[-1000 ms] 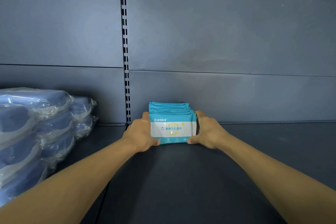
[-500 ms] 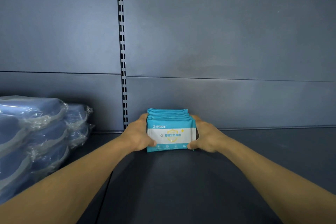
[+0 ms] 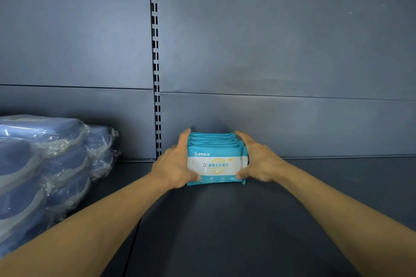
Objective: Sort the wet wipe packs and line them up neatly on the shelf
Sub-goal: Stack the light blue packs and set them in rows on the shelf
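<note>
Teal wet wipe packs [image 3: 216,159] stand squared near the shelf [image 3: 225,231] back as my left hand [image 3: 174,167] and right hand [image 3: 262,164], fingers now straightened, press their sides, alignment seemingly nearly done.

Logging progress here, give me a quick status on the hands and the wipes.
Left hand and right hand press flat on either side of the wipe packs. Packs upright on shelf. Wrapped bundles stand apart, left.

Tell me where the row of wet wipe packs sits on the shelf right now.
In the head view the wet wipe packs stand centre on the shelf, against the back panel, between the left hand and right hand, right of the slotted upright.
</note>
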`<state>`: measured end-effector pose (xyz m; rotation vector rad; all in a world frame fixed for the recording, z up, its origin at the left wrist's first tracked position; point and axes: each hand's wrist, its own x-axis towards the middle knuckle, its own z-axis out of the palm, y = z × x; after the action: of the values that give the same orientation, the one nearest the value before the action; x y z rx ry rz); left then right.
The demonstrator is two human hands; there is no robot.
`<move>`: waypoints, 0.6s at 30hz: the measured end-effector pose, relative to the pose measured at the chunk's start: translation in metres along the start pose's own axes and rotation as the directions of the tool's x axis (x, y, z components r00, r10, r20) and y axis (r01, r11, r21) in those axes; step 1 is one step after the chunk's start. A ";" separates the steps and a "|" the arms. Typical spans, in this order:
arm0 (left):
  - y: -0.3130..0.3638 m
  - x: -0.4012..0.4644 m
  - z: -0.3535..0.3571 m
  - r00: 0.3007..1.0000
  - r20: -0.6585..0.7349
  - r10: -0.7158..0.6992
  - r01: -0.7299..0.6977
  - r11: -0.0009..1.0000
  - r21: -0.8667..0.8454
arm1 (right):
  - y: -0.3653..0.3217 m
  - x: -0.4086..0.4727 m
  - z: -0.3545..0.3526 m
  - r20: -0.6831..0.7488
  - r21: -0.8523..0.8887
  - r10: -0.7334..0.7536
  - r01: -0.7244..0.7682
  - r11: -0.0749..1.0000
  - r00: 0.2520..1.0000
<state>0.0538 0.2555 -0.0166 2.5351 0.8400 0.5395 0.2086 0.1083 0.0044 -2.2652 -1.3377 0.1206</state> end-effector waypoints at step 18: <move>0.004 -0.008 -0.002 1.000 0.000 -0.026 0.026 0.999 0.032 | 0.001 -0.014 0.010 -0.117 -0.346 -0.109 0.063 0.936 0.987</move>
<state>0.0487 0.2482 -0.0150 2.5495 0.8878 0.5214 0.1992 0.0992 -0.0071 -2.4366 -1.4749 -0.3152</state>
